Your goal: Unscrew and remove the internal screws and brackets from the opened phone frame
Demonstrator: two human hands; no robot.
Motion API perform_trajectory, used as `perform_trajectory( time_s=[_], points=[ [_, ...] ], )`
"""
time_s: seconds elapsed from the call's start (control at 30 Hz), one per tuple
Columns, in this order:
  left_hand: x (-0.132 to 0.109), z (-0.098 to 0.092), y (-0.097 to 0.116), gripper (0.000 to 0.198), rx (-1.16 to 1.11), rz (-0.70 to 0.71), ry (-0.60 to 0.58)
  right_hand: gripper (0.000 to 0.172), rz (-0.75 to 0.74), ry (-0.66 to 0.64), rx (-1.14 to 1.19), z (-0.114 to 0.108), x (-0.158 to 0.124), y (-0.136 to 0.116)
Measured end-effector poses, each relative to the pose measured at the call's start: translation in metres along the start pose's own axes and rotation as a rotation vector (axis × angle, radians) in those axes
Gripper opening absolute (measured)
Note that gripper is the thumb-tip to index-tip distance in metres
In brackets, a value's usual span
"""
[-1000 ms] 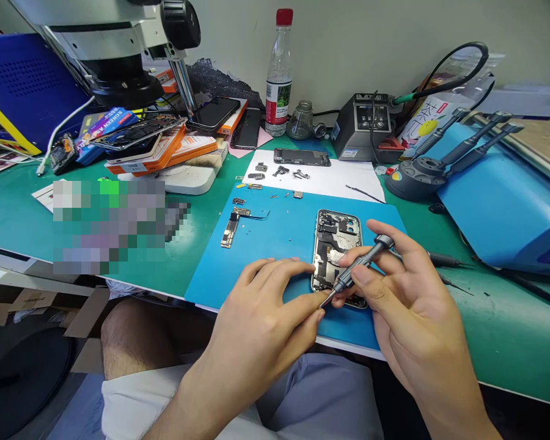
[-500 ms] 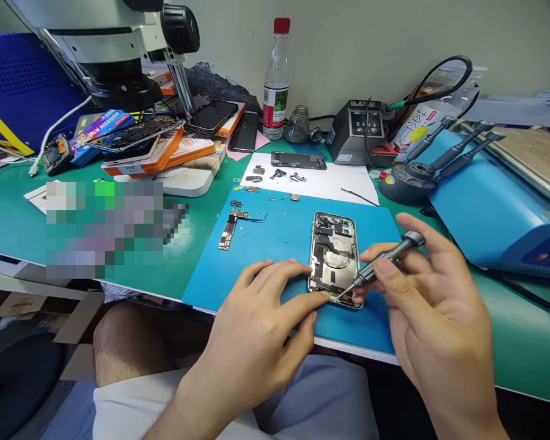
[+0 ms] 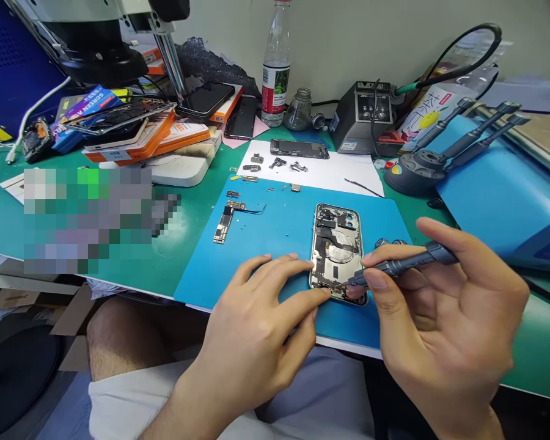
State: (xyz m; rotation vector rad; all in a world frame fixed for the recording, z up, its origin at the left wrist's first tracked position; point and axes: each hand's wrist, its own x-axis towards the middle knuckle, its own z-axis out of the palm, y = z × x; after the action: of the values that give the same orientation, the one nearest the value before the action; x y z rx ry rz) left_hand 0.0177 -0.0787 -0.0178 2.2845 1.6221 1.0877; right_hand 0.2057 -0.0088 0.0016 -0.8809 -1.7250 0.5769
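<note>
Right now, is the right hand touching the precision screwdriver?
Touching. The head view shows the precision screwdriver's handle pinched between the thumb and fingers of the right hand.

Left hand [image 3: 256, 330] palm down across the table's [image 3: 538, 348] front edge, fingers spread forward, thumb below the forefinger; its forearm slants in from the near side; right hand [image 3: 444, 324] farther right over that edge, palm turned inward, grip pinched between thumb and bent fingers, forefinger crooked above.
</note>
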Motion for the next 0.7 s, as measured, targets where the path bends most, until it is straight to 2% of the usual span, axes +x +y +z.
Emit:
perform_trajectory(
  time_s=[0.33, 0.7],
  points=[
    [0.0001, 0.002, -0.0002, 0.03, -0.007, -0.019, 0.003, 0.07, 0.025, -0.05, -0.038, -0.0026, -0.0031, 0.0058],
    [0.0011, 0.0027, -0.0002, 0.03, 0.0, -0.021, 0.006, 0.069, 0.043, -0.019, -0.039, -0.0002, -0.0032, 0.0031]
  ],
)
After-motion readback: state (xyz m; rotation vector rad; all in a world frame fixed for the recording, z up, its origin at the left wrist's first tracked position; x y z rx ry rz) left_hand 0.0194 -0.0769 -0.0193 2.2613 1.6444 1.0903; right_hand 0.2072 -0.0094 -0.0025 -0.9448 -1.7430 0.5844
